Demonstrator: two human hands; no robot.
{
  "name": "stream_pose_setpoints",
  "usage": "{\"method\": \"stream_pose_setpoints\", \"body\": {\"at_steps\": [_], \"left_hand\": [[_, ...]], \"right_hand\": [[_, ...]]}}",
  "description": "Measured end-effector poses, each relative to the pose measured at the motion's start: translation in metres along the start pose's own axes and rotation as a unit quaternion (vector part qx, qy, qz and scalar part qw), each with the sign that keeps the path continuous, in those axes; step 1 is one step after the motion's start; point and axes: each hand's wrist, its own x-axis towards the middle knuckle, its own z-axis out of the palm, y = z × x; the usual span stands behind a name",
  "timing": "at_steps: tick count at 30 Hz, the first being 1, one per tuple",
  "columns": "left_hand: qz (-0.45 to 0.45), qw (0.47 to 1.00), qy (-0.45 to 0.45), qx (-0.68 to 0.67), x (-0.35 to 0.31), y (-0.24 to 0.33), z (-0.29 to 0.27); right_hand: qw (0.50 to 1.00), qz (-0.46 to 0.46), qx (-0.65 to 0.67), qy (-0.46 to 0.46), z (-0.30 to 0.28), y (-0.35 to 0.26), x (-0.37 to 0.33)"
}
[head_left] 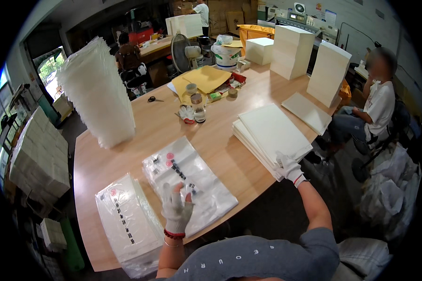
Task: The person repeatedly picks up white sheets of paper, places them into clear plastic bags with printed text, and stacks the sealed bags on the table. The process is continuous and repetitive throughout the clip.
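My left hand (177,210), in a white knit glove with bare thumb and fingertips, is open with fingers apart over a pile of clear printed plastic bags (211,187). It holds nothing. To the right, my right hand (290,169), also gloved, grips the near corner of a stack of white paper (272,126); how many sheets it has hold of I cannot tell. The stack's layers lie slightly fanned. At the near left lies a pile of filled clear bags (122,215) with white paper inside, overhanging the table edge.
A tall stack of filled bags (96,93) leans at the far left. Scissors (154,99), a jar (199,110) and yellow paper (204,79) lie mid-table. Tall paper stacks (291,51) stand at the far right. A person (380,103) sits beyond the table's right edge.
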Motion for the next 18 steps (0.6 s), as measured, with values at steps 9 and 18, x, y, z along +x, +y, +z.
{"method": "stream_pose_setpoints", "body": {"at_steps": [9,18], "left_hand": [[-0.312,0.640,-0.427,-0.558,-0.041,0.097,0.119],[-0.403,0.618,-0.484,-0.470,-0.056,0.071,0.115]], "right_hand": [[0.984,-0.066,-0.100,0.132,-0.026,-0.017,0.000],[0.932,-0.003,0.361,-0.028,-0.052,-0.079,-0.088]]}}
